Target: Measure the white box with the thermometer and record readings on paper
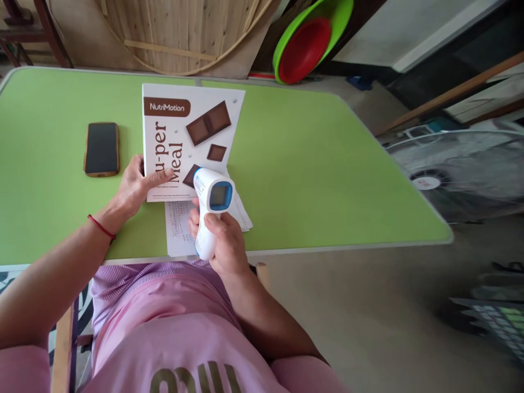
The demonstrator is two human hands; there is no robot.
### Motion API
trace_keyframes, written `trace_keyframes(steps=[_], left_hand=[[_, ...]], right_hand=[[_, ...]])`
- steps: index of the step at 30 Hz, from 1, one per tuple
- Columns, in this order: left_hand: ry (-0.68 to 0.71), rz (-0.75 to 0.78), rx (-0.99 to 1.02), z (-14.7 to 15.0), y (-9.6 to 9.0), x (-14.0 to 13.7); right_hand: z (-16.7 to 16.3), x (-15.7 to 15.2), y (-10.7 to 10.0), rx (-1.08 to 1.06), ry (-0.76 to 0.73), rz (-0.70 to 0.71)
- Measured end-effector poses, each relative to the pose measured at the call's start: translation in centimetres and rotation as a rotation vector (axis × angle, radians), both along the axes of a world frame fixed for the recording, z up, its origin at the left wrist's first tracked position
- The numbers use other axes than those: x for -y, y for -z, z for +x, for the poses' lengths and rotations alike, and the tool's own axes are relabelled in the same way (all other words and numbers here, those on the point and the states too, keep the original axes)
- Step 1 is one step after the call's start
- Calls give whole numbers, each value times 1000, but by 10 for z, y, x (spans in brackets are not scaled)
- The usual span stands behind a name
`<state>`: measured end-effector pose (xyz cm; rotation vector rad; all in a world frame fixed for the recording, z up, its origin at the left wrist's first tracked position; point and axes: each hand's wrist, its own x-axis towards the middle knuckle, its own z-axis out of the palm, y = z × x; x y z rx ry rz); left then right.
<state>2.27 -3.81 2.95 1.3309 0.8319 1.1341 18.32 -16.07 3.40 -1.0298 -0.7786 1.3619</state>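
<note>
My left hand [137,185] grips the lower left edge of a white NutriMotion box [167,142] printed with brown chocolate pieces, its thumb across the front. The fingers behind the box are hidden. In my right hand [225,237] is a white and blue infrared thermometer [208,191], held by its handle. Its small grey screen faces me, and its front end overlaps the box's lower right corner in view. I cannot tell whether they touch. Sheets of paper with handwriting [178,229] lie on the table beneath the box and thermometer.
A dark phone in a brown case [102,149] rests on the green table [311,174], left of the box. Beyond the right edge stands a fan [434,174]. Green and red basins [307,49] and a round wooden panel [180,33] are behind the table.
</note>
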Motion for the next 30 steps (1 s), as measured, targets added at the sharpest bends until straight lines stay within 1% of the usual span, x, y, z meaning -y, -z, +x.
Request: trace_keyframes(steps=[5,8,17,23,26,30], left_hand=[[-5,-15,-17,0,-1,-1],[9,-14,-23,0,-2,0],[2,-15,-19,0,-3,-1],[1,-14,-5,0,-3,-2],[17,-16,1,1,-6,-1],[80,-25,-3,2,-14,0]], right_hand=[[-1,0,1,1,-20,42],[-2,0,1,-11,0,60],[-2,1,1,-36,0,33],[-1,2,4,-54,-48,35],[-3,2,5,-69,-33,45],[-4,3,5,-81,-24,40]])
